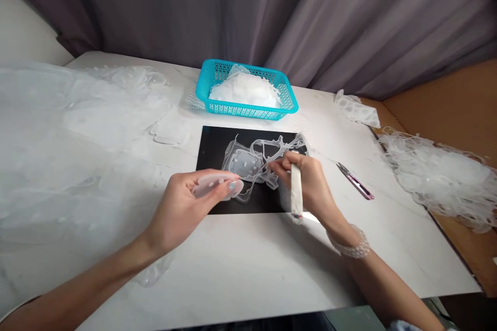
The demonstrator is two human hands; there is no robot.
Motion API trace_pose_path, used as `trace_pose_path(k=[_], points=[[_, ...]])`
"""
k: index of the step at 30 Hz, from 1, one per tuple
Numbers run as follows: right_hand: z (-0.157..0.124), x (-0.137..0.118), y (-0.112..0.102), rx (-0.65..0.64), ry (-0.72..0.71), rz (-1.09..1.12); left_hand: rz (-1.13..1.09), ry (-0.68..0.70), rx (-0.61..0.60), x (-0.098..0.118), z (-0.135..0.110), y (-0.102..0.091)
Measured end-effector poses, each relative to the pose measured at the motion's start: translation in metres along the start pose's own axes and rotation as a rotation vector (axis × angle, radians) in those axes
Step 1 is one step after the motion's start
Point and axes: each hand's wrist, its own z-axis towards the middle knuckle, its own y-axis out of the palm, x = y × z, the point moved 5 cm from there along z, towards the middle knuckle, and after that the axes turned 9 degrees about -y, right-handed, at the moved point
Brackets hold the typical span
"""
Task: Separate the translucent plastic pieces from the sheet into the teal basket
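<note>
Head view: two bare hands, one table (240, 264), one black mat (212, 147). Left hand (182, 207) pinches translucent silicone-like pieces (209, 186) between thumb and fingers over the mat's near left part; seems more than one, exact count unclear. Right hand (314, 178), with one beaded bracelet (355, 245) at the wrist, is closed around one white-wrapped stick (296, 194), fingertips close together at the clear trimmings (277, 149); cannot tell whether they pinch any. One rounded translucent panel (245, 164) with small marks lies on the mat between the hands, trimmings tangled around it, count unclear. Behind the mat, one teal basket (248, 109) with one heap of white pieces (248, 89). Right of the right hand, one pair of thread snips (355, 182); farther right, one ring-like scrap pile (442, 178) and one crumpled translucent bundle (355, 108). Left, one big translucent mass (77, 134), pieces uncountable. Gray curtain (174, 10) behind.
</note>
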Motion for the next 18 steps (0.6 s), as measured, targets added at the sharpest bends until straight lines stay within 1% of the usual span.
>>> trace_pose_path(k=[2,3,4,5,6,9,10,11,14,16,18], points=[[0.000,-0.008,-0.015,0.070,-0.046,-0.157,-0.154,-0.109,-0.138,-0.003,0.002,0.004],[-0.001,-0.015,-0.020,0.118,-0.069,-0.190,-0.214,-0.131,-0.182,-0.005,0.002,0.005],[-0.004,-0.023,-0.023,0.157,-0.089,-0.172,-0.261,-0.146,-0.215,-0.006,0.002,0.007],[-0.007,-0.032,-0.022,0.168,-0.106,-0.103,-0.296,-0.158,-0.241,-0.007,0.002,0.009],[-0.010,-0.040,-0.018,0.138,-0.116,0.005,-0.323,-0.170,-0.262,-0.009,0.002,0.010],[-0.019,-0.059,0.005,-0.074,-0.089,0.392,-0.374,-0.205,-0.292,-0.009,-0.001,0.015],[-0.022,-0.062,0.012,-0.120,-0.064,0.492,-0.391,-0.219,-0.296,-0.009,-0.001,0.016],[-0.024,-0.063,0.016,-0.136,-0.034,0.573,-0.413,-0.235,-0.301,-0.008,-0.002,0.017],[-0.025,-0.057,0.021,-0.102,0.069,0.735,-0.509,-0.312,-0.321,-0.010,-0.003,0.020],[-0.025,-0.052,0.021,-0.088,0.127,0.785,-0.569,-0.340,-0.340,-0.011,-0.003,0.020],[-0.025,-0.047,0.021,-0.076,0.168,0.804,-0.617,-0.330,-0.363,-0.011,-0.002,0.020]])
